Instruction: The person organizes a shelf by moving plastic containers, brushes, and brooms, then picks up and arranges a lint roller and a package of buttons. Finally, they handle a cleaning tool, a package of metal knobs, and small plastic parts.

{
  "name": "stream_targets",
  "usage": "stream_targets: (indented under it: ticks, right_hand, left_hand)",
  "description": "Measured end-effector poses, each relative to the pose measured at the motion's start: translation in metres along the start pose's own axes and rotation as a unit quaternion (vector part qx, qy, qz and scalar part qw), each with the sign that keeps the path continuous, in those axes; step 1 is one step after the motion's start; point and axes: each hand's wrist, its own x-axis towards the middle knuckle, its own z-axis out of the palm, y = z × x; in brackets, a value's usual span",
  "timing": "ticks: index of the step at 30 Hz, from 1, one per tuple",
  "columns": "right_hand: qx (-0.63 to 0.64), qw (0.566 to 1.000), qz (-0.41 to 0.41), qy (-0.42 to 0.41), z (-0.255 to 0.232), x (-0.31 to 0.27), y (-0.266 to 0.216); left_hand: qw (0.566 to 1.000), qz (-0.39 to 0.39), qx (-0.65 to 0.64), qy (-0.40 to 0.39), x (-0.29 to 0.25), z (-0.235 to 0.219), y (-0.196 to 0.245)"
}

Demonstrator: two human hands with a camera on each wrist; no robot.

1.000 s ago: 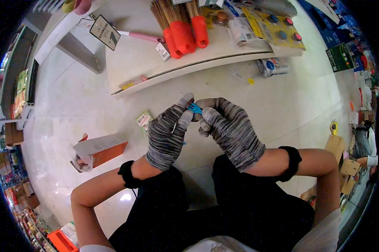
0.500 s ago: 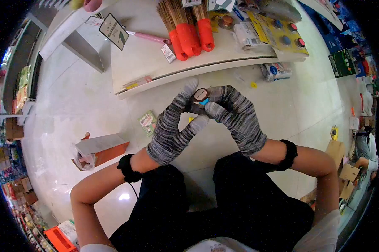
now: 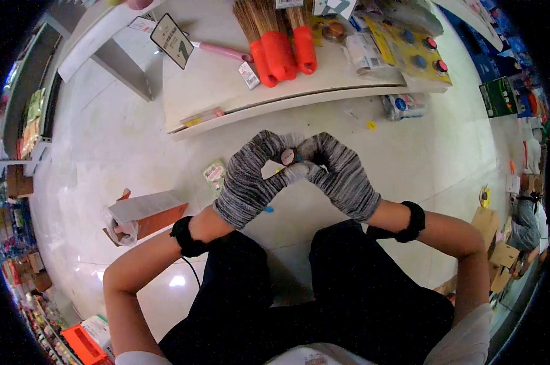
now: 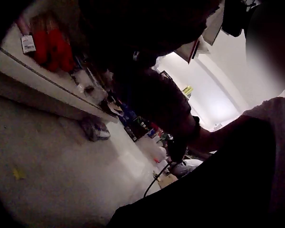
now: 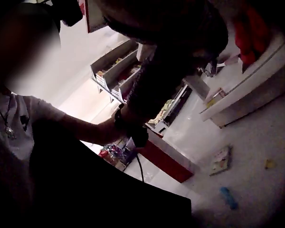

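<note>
Hands, both in grey striped gloves, meet over the floor (image 3: 409,164) in front of the low white shelf (image 3: 226,103). Left hand (image 3: 245,177) grips a small round thing (image 3: 288,157) with a pale face, fingers and thumb curled in; right hand (image 3: 343,176) pinches at its other side. Round thing sits between the fingertips, clear of the floor; bit of blue (image 3: 298,158) beside it, mostly hidden. Wrist views dark, finger detail can't be told there.

Floor, left side: green-and-white packet (image 3: 215,176) near left glove, grey-and-orange box (image 3: 146,214) farther out. Blue piece (image 5: 229,198) on floor near the packet. Yellow bit (image 3: 371,125) on floor near the shelf. On shelf: red-handled brushes (image 3: 279,56) grouped, pink-handled tool (image 3: 225,52) beside them, yellow card pack (image 3: 402,52) at right end.
</note>
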Motion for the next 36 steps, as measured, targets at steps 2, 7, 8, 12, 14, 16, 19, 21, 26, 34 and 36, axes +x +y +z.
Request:
stream_targets:
  ticks: [2, 7, 8, 12, 14, 16, 19, 21, 26, 34, 36]
  right_hand:
    - [-0.016, 0.999, 0.034, 0.005, 0.005, -0.004, 0.016]
    - [-0.088, 0.992, 0.074, -0.058, 0.012, -0.009, 0.06]
    - [-0.111, 0.988, 0.083, -0.072, 0.014, -0.011, 0.071]
    - [-0.187, 0.973, 0.098, -0.097, 0.013, -0.022, 0.153]
    - [-0.217, 0.966, 0.089, -0.109, 0.003, -0.025, 0.182]
    - [-0.289, 0.946, 0.075, -0.129, -0.005, -0.023, 0.187]
    - [-0.399, 0.903, 0.056, -0.147, -0.012, -0.015, 0.177]
    - [-0.397, 0.907, 0.057, -0.129, -0.015, -0.009, 0.156]
    - [-0.401, 0.897, -0.145, -0.114, -0.012, 0.031, 0.138]
    - [-0.537, 0.818, -0.205, -0.011, 0.055, 0.217, 0.04]
    - [-0.568, 0.821, -0.053, -0.035, 0.074, 0.273, 0.051]
  left_hand:
    - [1.0, -0.001, 0.007, -0.009, -0.002, 0.0, -0.008]
    - [0.962, -0.23, -0.11, -0.103, -0.015, 0.012, -0.037]
    - [0.971, -0.2, -0.057, -0.118, -0.023, 0.019, -0.055]
    - [0.954, -0.167, 0.146, -0.203, -0.036, 0.024, -0.088]
    - [0.964, -0.186, 0.097, -0.165, -0.047, 0.029, -0.112]
    - [0.957, -0.18, 0.149, -0.171, -0.05, 0.026, -0.126]
    - [0.948, -0.177, 0.192, -0.182, -0.05, 0.022, -0.134]
    - [0.943, -0.168, 0.207, -0.2, -0.05, 0.02, -0.135]
    - [0.914, -0.047, 0.302, -0.268, -0.059, 0.034, -0.134]
    - [0.875, 0.069, 0.322, -0.356, -0.076, 0.077, -0.163]
    - [0.878, 0.116, 0.335, -0.322, -0.09, 0.084, -0.172]
